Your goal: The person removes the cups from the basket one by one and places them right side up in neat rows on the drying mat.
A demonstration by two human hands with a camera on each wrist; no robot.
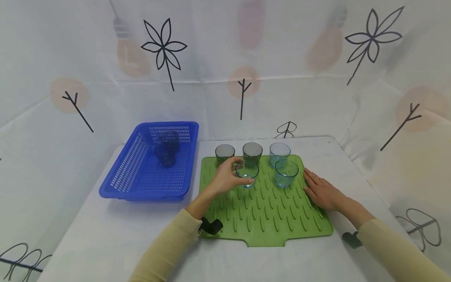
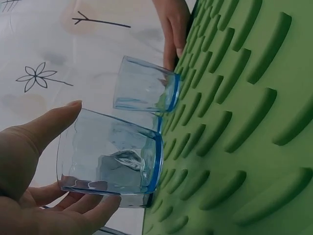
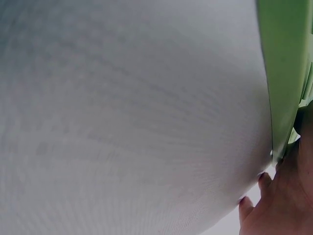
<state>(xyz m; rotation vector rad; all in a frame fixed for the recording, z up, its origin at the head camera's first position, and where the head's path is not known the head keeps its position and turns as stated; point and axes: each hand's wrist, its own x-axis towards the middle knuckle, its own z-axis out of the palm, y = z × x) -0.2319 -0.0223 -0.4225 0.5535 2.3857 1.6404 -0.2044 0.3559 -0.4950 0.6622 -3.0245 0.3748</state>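
My left hand point(image 1: 224, 178) holds a clear, bluish drinking glass point(image 1: 249, 174) from its left side, thumb on one side and fingers on the other. In the left wrist view, the base of this glass point(image 2: 115, 154) is right at the ridged green drying mat point(image 2: 264, 161). Flat along the mat's right edge lies my right hand point(image 1: 322, 192), its fingers extended. Beside the held glass, a light blue glass point(image 1: 286, 174) stands on the mat. Behind are another light blue glass point(image 1: 280, 154) and two grey glasses, one at centre point(image 1: 252, 152) and one at left point(image 1: 224, 152).
A blue plastic basket point(image 1: 148, 194) stands left of the mat, with several dark-looking glasses point(image 1: 166, 150) at its far end. White cloth covers the table point(image 1: 141, 235). A patterned white curtain point(image 1: 211, 105) hangs around the back and sides.
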